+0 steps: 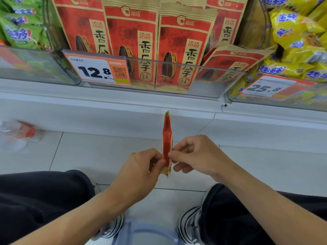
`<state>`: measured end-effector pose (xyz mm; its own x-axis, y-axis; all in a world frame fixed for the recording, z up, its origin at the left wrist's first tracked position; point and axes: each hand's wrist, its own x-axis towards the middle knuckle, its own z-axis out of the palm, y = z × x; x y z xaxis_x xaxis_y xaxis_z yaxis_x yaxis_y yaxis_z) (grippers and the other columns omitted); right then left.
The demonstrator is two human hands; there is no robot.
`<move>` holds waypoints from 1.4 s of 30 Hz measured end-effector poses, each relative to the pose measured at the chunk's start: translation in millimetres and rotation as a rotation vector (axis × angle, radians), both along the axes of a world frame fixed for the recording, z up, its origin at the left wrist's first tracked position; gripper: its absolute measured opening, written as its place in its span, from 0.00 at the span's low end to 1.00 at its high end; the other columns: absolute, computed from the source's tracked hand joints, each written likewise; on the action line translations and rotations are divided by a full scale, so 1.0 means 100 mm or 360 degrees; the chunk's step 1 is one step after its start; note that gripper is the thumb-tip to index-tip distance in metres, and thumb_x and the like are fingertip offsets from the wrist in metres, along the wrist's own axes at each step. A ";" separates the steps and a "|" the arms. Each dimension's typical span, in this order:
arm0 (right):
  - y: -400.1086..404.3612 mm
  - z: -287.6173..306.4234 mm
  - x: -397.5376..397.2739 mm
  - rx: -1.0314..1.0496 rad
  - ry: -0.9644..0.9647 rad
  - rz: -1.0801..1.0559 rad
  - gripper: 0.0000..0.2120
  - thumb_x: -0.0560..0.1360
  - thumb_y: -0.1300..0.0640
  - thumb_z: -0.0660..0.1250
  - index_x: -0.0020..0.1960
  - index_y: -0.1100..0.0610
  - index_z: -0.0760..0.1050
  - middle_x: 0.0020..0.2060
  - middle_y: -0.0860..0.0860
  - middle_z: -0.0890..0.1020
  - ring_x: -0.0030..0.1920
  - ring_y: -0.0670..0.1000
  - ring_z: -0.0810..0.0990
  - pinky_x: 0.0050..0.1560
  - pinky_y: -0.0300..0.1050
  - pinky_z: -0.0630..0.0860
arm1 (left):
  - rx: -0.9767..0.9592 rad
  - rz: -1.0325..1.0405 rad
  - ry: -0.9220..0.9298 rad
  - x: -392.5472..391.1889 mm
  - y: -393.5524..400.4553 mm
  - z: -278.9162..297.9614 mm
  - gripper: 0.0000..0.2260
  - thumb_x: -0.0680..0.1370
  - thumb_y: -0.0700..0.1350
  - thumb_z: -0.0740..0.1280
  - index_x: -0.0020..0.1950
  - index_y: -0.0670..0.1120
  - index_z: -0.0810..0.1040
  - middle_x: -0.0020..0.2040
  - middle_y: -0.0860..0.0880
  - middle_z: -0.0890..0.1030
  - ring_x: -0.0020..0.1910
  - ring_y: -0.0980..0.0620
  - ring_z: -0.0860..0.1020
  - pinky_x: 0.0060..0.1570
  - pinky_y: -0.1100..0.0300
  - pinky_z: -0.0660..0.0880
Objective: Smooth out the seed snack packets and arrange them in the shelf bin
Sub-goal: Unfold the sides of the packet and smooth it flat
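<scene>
Green snack bags (19, 30) fill the far-left compartment; yellow snack bags (299, 41) fill the far-right one. Orange price tag "12.8" (99, 70) is fixed on the clear shelf front left of centre, and a second tag "25.8" (270, 87) sits at right. A blurred clear wrapper with red print (19, 134) lies on the white floor tiles (99, 152) at left; a pale blue stool edge (146, 234) is nearest, between two grey sneakers (190, 225).
</scene>
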<state>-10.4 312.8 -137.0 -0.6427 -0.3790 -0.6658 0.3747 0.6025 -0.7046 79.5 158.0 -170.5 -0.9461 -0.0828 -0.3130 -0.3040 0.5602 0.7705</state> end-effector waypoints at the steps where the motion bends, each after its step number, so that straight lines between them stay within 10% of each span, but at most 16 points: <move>1: -0.01 0.00 0.02 -0.0004 -0.0031 0.0053 0.07 0.74 0.57 0.75 0.48 0.60 0.81 0.36 0.53 0.87 0.38 0.50 0.87 0.38 0.40 0.80 | 0.0021 0.0024 -0.0017 0.00 -0.01 0.00 0.09 0.80 0.44 0.66 0.40 0.54 0.75 0.29 0.72 0.76 0.30 0.66 0.77 0.31 0.73 0.69; 15: 0.04 -0.05 -0.01 0.0063 0.0152 0.0240 0.02 0.76 0.59 0.72 0.46 0.58 0.82 0.35 0.52 0.86 0.37 0.48 0.86 0.42 0.39 0.82 | 0.0148 0.0152 -0.0098 0.00 0.01 -0.05 0.07 0.80 0.45 0.67 0.42 0.48 0.78 0.31 0.55 0.81 0.29 0.55 0.80 0.33 0.56 0.80; 23: 0.01 -0.06 0.05 -0.0073 0.0058 0.0342 0.04 0.76 0.58 0.73 0.47 0.59 0.82 0.35 0.52 0.86 0.37 0.48 0.86 0.40 0.37 0.80 | 0.0788 0.0681 -0.0554 -0.09 -0.05 0.07 0.17 0.79 0.57 0.65 0.56 0.45 0.75 0.48 0.45 0.85 0.40 0.50 0.85 0.42 0.50 0.84; 30: -0.08 -0.14 0.27 -0.0107 0.0125 0.0709 0.02 0.74 0.61 0.70 0.45 0.60 0.81 0.36 0.54 0.86 0.37 0.49 0.86 0.44 0.47 0.84 | 0.0716 0.0618 -0.0613 -0.05 -0.01 0.05 0.10 0.82 0.46 0.63 0.53 0.43 0.81 0.39 0.47 0.86 0.38 0.48 0.86 0.42 0.50 0.84; 42: 0.03 -0.19 0.06 0.0439 0.0620 0.0414 0.13 0.78 0.43 0.67 0.57 0.49 0.72 0.47 0.41 0.80 0.44 0.40 0.79 0.39 0.33 0.70 | 0.0659 0.0688 -0.0440 -0.07 -0.04 -0.02 0.10 0.85 0.44 0.57 0.58 0.50 0.78 0.45 0.51 0.87 0.42 0.55 0.85 0.39 0.60 0.80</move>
<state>-4.5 315.3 -156.3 -0.7702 -0.4034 -0.4941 -0.0689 0.8227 -0.5642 72.7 154.5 -172.0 -0.7347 -0.2579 -0.6275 -0.6528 0.0170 0.7573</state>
